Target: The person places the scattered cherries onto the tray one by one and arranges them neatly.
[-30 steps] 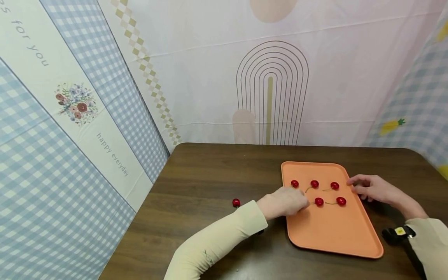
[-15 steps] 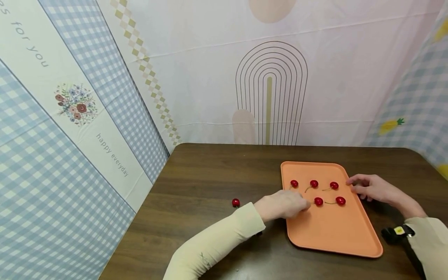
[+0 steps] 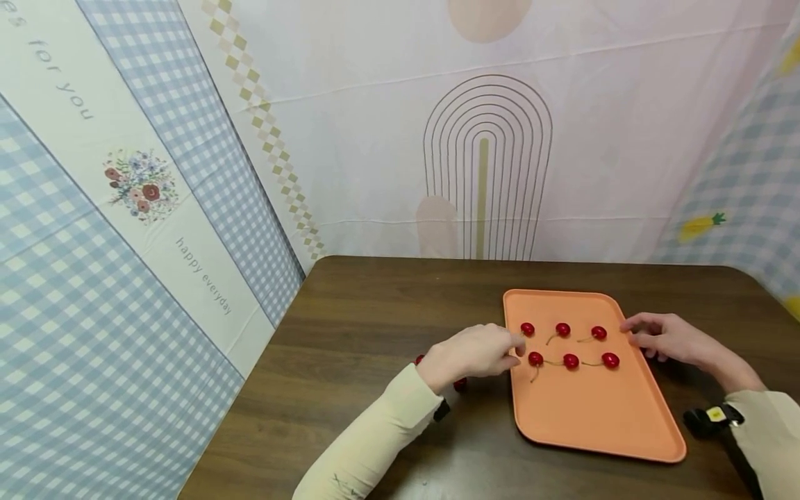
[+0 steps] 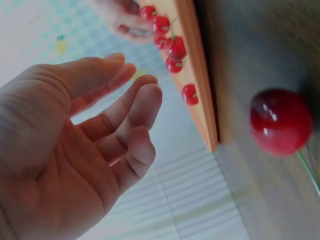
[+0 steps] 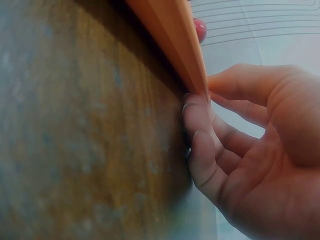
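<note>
An orange tray [image 3: 594, 413] lies on the wooden table, bearing red cherries [image 3: 571, 362] with thin stems in two rows of three. My left hand [image 3: 471, 353] hovers at the tray's left edge, near the front-left cherry [image 3: 535, 359]. In the left wrist view its fingers are loosely bent and hold nothing. My right hand [image 3: 671, 338] pinches the tray's right rim; the right wrist view shows the thumb over the rim and the fingertips [image 5: 197, 117] below it. Two more cherries lie on the table by my left wrist: one [image 3: 460, 384] shows beneath it, the other [image 3: 419, 359] is mostly hidden.
The brown table [image 3: 362, 298] reaches back to a white patterned cloth [image 3: 375, 139]. Blue checked cloth [image 3: 69, 243] hangs on the left side. A black strap [image 3: 706, 420] sits at my right wrist.
My left hand has let go of the front-left cherry and drawn back left off the tray, its fingers spreading. That cherry now shows lying on the tray. My right hand stays on the rim.
</note>
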Demonstrator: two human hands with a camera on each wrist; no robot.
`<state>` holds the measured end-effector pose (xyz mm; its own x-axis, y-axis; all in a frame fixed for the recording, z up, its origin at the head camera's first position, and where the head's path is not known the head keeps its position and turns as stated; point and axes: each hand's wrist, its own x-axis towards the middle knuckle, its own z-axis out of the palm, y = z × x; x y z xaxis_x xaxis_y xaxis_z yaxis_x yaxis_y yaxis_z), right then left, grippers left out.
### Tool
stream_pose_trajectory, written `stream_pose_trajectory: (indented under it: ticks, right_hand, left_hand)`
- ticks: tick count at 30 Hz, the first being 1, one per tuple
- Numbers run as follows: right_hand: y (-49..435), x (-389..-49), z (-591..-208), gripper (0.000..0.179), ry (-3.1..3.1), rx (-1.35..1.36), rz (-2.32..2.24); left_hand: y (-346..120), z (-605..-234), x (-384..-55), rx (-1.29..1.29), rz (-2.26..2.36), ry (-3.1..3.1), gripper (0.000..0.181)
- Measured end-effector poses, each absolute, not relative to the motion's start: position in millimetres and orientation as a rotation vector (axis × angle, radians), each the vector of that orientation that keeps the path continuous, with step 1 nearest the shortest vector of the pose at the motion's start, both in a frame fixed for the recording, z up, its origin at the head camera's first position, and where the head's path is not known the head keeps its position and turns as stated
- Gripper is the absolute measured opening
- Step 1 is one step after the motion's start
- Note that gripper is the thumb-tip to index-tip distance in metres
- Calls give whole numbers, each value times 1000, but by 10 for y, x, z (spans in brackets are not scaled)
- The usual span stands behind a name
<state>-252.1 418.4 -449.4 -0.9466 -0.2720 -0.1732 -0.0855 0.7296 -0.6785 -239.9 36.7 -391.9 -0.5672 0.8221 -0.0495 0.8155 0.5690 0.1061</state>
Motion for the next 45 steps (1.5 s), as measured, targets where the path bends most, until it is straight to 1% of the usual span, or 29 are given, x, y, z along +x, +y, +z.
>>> stream_pose_trajectory:
  ticks: [4, 11, 20, 27, 32, 38, 45]
  right_hand:
    - [4189, -2515, -4511, 40, 2671, -279, -1026]
    - [4180, -2517, -4514, 41, 2668, -281, -1028]
    - [4164, -2511, -4480, 39, 2673, -286, -1034]
    - [4157, -2519, -4479, 38, 2679, -280, -1021]
    - [4154, -2546, -4471, 39, 2672, -287, -1031]
    - [4158, -2548, -4469, 39, 2673, -282, -1033]
    - [4174, -2515, -4477, 38, 2681, -284, -1025]
  left_hand:
    - [190, -3926, -2452, 1403, 221, 2694, 15]
    - [-133, -3919, -2506, 1265, 345, 2699, 19]
    - [-510, -3888, -2522, 1147, 408, 2721, 19]
    - [-706, -3833, -2463, 1025, 403, 2694, 17]
    - [-793, -3808, -2379, 931, 234, 2679, 16]
    - [-776, -3832, -2308, 905, 164, 2639, 14]
    - [-655, -3923, -2260, 817, 40, 2668, 25]
